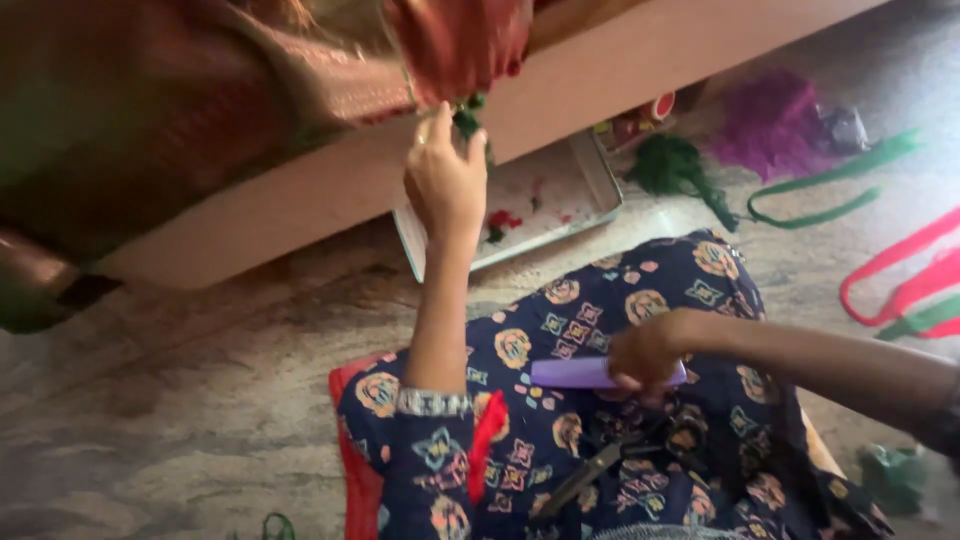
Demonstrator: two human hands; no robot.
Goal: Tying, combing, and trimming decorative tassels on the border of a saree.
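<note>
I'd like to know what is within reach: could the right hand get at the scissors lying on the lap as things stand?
Probably yes: the right hand grips a purple tube just above the scissors, with nothing between them, though it would likely need to let go of the tube first.

Bare floor (200,400) at left is open; far side blocked by wood ledge (330,190) and tray (560,200); ribbons (900,280) clutter right

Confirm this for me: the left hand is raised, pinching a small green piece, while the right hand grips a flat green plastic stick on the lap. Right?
Not quite. The head view shows the flat plastic stick under the right hand is pale purple, not green. The rest holds: the left hand is raised, its fingers pinching a small green piece, and the stick lies on the lap.
</note>
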